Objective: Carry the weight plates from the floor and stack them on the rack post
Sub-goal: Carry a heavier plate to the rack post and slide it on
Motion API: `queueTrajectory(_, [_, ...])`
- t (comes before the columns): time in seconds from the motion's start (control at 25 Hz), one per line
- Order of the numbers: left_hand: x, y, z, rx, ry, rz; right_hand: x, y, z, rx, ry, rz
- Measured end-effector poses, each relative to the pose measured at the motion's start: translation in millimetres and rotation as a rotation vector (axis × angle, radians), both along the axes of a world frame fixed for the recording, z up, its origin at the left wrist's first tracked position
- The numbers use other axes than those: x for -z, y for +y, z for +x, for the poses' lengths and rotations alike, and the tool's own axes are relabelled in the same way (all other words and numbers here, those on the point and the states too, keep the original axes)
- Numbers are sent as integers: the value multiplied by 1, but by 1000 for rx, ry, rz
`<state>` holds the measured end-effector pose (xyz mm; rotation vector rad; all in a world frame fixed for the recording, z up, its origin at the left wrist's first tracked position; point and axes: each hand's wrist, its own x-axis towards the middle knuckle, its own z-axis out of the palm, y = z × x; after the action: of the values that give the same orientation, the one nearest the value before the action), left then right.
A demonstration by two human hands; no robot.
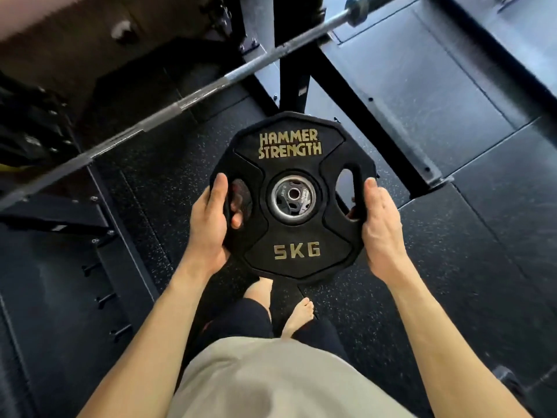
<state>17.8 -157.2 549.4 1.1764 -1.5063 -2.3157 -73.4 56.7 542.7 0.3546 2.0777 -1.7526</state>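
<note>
A black rubber 5 kg weight plate [297,164] with gold "Hammer Strength" lettering is held flat in front of me, above the floor. My left hand [209,220] grips its left edge, with fingers curled up through the left handle slot. On the opposite rim my right hand [381,227] grips the plate, its fingertips showing in the right slot. Through the steel centre hole a smaller plate [293,197] shows below. No bare rack post can be made out.
A steel barbell [187,102] runs diagonally from lower left to upper right, beyond the plate. The black rack upright and base beam [366,116] stand just behind the plate. Small pegs [105,300] stick out of the frame at left. My bare feet [298,315] stand on speckled rubber flooring.
</note>
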Motion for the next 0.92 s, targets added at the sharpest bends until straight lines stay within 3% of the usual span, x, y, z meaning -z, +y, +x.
queueTrajectory(0.44, [-131,51,189,-365,64,-239,-113,5,120,-384,202,-236])
queueTrajectory(0.92, [-181,73,509,-1009,-107,-530,-159,-99,373,-1041,113,-432])
